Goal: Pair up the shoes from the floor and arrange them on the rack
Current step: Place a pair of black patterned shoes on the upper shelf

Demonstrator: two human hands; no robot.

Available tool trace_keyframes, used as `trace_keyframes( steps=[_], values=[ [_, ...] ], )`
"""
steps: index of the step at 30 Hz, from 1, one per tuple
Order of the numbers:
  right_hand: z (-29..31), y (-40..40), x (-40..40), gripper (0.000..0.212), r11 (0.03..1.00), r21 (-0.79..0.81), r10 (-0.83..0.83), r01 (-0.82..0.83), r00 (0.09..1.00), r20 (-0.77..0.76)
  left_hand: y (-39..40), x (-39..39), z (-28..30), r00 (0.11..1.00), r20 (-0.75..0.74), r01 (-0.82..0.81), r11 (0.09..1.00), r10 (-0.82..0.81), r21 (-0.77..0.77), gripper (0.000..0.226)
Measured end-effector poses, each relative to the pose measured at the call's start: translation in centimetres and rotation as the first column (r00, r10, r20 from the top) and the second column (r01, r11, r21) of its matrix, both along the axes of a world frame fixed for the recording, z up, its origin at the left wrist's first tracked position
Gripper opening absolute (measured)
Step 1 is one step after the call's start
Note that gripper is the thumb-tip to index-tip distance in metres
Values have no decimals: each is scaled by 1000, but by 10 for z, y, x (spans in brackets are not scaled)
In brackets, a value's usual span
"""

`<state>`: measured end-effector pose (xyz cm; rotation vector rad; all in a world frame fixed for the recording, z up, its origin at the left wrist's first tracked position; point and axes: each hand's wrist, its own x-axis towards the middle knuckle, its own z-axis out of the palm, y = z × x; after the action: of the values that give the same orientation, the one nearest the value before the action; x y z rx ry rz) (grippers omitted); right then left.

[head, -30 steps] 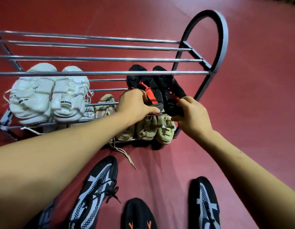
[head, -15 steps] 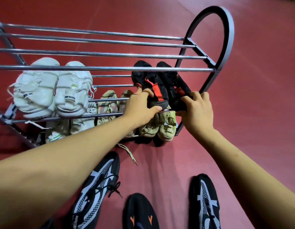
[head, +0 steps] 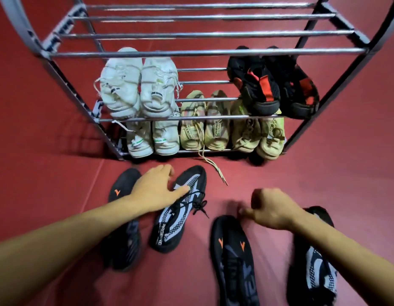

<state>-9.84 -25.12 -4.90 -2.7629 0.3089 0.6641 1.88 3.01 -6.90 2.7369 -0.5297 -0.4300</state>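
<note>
Two hands low: left hand (head: 155, 191) fingers apart on sneaker (head: 180, 208), right hand (head: 271, 209) fingers curled

A smooth, dark red floor (head: 324, 173) fills the scene from edge to edge, with no wall or window in view. A thin seam (head: 96, 175) runs diagonally across the floor at left, near a broad, soft-edged shadow (head: 65, 131) lying beside it. Even light falls from above, leaving a paler sheen on the floor at lower centre.
</note>
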Motion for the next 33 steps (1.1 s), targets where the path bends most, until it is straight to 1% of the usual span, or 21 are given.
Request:
trace_keyframes(
  steps=[1, 2, 3, 4, 5, 7, 9, 11, 13, 15, 16, 18, 20, 22, 23, 24, 25, 26, 28, 31, 33],
  values=[
    [-11, 15, -13, 56, 997, 76, 13, 10, 957, -289, 12, -10, -9, 991, -126, -15, 990, 33, 140, 83],
    [-21, 28, -26, 61, 988, 149, 34, 43, 878, -477, 21, -19, -18, 973, -223, -7, 970, 63, 242, 101],
    [-31, 38, -37, 61, 985, 170, 65, 32, 842, -536, 26, -27, -26, 958, -279, 20, 954, 68, 300, 111],
    [-40, 43, -47, 56, 989, 144, 87, -16, 860, -503, 28, -35, -33, 950, -306, 48, 945, 56, 322, 113],
    [-47, 46, -54, 49, 996, 78, 77, -48, 901, -427, 26, -41, -39, 950, -311, 63, 948, 39, 311, 106],
    [-56, 40, -60, 38, 1000, -4, 9, -11, 954, -300, 17, -44, -46, 951, -309, 48, 966, 34, 256, 88],
    [-59, 31, -59, 26, 999, -30, -23, 17, 980, -198, 9, -38, -46, 948, -315, 36, 969, 44, 245, 76],
    [-62, 23, -52, 22, 998, -64, -28, 24, 997, -67, 6, -28, -46, 953, -300, 22, 972, 51, 236, 66],
    [-60, 13, -36, 21, 997, -22, -72, 75, 993, 93, 6, -21, -48, 965, -257, -2, 979, 56, 204, 64],
    [-57, 4, -15, 22, 991, 46, -133, 126, 974, 186, 4, -18, -51, 976, -213, 0, 979, 44, 202, 64],
    [-57, 1, -8, 22, 987, 91, -145, 129, 970, 195, 3, -20, -53, 979, -199, 9, 977, 34, 212, 62],
    [-60, 0, -1, 22, 976, 188, -142, 114, 980, 143, 3, -21, -55, 982, -185, 7, 975, 35, 224, 58],
    [-63, -3, -8, 21, 953, 267, -176, 147, 980, 91, 1, -20, -56, 982, -189, 16, 973, 28, 232, 59],
    [-64, -10, -21, 12, 925, 314, -248, 213, 966, 73, 4, -17, -53, 977, -213, 24, 974, 25, 226, 65],
    [-64, -16, -28, 7, 920, 308, -279, 243, 957, 76, 5, -15, -50, 972, -232, 21, 976, 30, 215, 68],
    [-65, -24, -34, 5, 924, 277, -299, 262, 949, 98, 6, -15, -47, 968, -247, 17, 978, 36, 210, 71],
    [-64, -34, -40, 8, 939, 211, -303, 272, 944, 129, 5, -16, -46, 967, -252, 15, 977, 40, 212, 71],
    [-62, -43, -45, 12, 950, 125, -303, 286, 942, 148, 4, -17, -45, 968, -246, 14, 975, 42, 223, 70],
    [-54, -64, -51, 19, 939, -26, -337, 344, 930, 147, 1, -21, -45, 971, -234, 6, 971, 52, 239, 64],
    [-39, -79, -51, 31, 908, -105, -400, 405, 914, 64, 1, -24, -45, 953, -285, -35, 974, 100, 224, 46],
    [-38, -74, -50, 42, 928, -112, -361, 356, 932, -26, 2, -25, -47, 937, -324, -68, 979, 129, 194, 35]
  ],
)
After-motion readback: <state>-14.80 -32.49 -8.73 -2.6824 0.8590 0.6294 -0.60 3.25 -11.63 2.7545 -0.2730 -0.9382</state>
